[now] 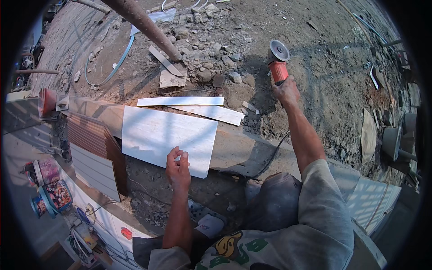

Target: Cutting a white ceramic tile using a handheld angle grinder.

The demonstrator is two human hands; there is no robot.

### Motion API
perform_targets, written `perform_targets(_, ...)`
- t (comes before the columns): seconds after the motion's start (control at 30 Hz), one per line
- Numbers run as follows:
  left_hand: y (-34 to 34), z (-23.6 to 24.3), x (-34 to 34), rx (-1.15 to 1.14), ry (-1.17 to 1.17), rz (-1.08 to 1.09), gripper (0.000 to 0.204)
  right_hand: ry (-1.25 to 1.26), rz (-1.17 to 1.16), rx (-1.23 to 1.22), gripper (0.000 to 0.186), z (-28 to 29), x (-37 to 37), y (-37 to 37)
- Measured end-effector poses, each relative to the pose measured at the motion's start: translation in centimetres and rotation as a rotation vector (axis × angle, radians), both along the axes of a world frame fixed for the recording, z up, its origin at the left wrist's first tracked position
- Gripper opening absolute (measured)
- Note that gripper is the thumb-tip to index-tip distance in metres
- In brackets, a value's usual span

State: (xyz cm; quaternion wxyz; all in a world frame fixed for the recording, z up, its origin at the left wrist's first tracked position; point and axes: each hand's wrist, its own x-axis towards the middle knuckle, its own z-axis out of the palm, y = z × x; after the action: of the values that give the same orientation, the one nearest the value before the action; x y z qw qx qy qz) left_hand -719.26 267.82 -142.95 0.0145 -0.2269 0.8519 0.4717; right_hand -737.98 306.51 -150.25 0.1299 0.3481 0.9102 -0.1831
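Observation:
My right hand [287, 91] is stretched out to the far right, wrapped round the body of a red angle grinder [279, 69]. The grinder's round disc [279, 50] points away from me, above the dirt. Over the near edge of a large white tile [168, 135] is my left hand [178, 168], its fingers loosely bent and the thumb apart, with nothing seen in it. The tile lies across a concrete ledge [238, 150]. Just beyond it lie two narrow white tile strips [180, 101], one overlapping the other.
A slanting pole [144, 27] stands in the rubble beyond the tile. More tiles [92, 166] lean at the left, near a red bucket [47, 102] and a blue-rimmed bucket [58, 195]. A dark cord [274, 155] runs over the ledge. Grey pipe pieces [390, 143] lie at the right.

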Motion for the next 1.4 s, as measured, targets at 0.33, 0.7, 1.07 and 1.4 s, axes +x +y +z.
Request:
perform_targets(0.33,2.6,0.6,-2.2,0.148,-0.009,0.015,0.041,0.140,0.199,-0.458,0.056,-0.8,-2.9,-0.9)
perform_targets(0.7,13.3,2.0,-12.0,0.104,0.229,-0.269,0.063,0.127,0.097,-1.470,0.051,8.4,4.4,-10.9)
perform_targets(1.07,12.3,0.8,-10.8,0.229,0.288,-0.098,0.074,0.188,0.263,-1.168,0.061,8.1,6.3,-12.5)
perform_targets(1.4,11.5,-0.2,-11.1,0.056,0.229,-0.312,0.068,0.158,0.191,-1.041,0.063,6.4,6.0,-11.9)
